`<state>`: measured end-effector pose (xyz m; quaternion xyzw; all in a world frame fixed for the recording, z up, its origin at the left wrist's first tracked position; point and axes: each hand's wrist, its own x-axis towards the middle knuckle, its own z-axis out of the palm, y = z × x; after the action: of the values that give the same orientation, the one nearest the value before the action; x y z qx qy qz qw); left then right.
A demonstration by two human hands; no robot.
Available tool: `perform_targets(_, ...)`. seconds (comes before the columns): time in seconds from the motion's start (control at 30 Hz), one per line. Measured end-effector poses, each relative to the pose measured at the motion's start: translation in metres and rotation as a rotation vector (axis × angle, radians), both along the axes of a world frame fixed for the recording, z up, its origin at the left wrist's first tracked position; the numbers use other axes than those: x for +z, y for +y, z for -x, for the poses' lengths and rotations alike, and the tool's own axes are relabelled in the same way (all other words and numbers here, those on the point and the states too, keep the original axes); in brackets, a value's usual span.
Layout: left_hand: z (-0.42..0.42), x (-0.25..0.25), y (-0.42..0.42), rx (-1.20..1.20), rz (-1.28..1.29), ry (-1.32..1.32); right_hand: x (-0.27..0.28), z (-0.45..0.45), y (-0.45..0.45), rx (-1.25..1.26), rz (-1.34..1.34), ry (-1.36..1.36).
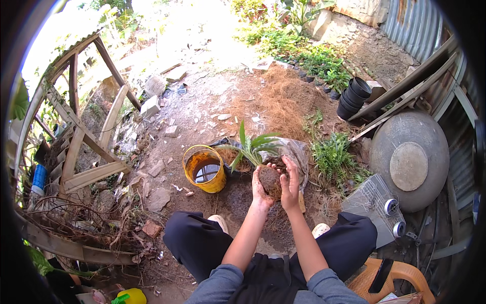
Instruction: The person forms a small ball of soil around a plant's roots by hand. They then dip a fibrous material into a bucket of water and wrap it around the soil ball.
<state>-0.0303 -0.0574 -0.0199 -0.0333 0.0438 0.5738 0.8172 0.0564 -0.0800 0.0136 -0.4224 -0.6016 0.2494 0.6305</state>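
Observation:
A leafy green seedling [250, 150] rises from a round ball of brown soil and fibre [270, 181], held between both my hands. My left hand [262, 187] cups the ball's left side, with fingers partly hidden behind it. On its right side, my right hand [290, 184] presses with its fingers raised. Beyond the hands lies a crumpled plastic sheet [302, 150] with brown fibre near it. A yellow bucket [216, 185] of dark liquid stands to the left of my hands.
Loose coir fibre [283, 114] is spread on the ground ahead. Stacked black pots [353, 98], a fern [334, 154] and a large round grey vessel [410, 159] are at right. A grey board [364, 209] carries string and two rolls. Wooden framing [91, 174] and stones lie left; an orange plastic chair [410, 271] is lower right.

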Motion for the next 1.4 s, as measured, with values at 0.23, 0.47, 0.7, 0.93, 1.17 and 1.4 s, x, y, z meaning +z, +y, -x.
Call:
perform_targets(0.23,0.018,-0.011,0.01,0.06,0.079,0.058,-0.011,-0.028,0.0,0.293,0.259,-0.078)
perform_targets(0.47,0.014,-0.011,0.009,0.075,0.103,0.118,-0.016,-0.017,-0.004,0.198,0.235,-0.189)
perform_targets(0.7,0.015,-0.021,0.01,0.071,0.086,0.226,0.0,-0.01,-0.008,0.189,0.191,-0.313)
perform_targets(0.93,0.019,-0.033,0.015,0.085,0.116,0.374,-0.002,-0.003,-0.006,0.193,0.1,-0.209)
perform_targets(1.17,0.04,-0.047,0.028,0.08,0.07,0.129,-0.059,-0.046,0.018,-0.03,0.343,0.476)
perform_targets(1.4,0.054,-0.069,0.042,0.116,0.071,0.03,-0.186,-0.071,0.028,-0.32,0.694,0.931)
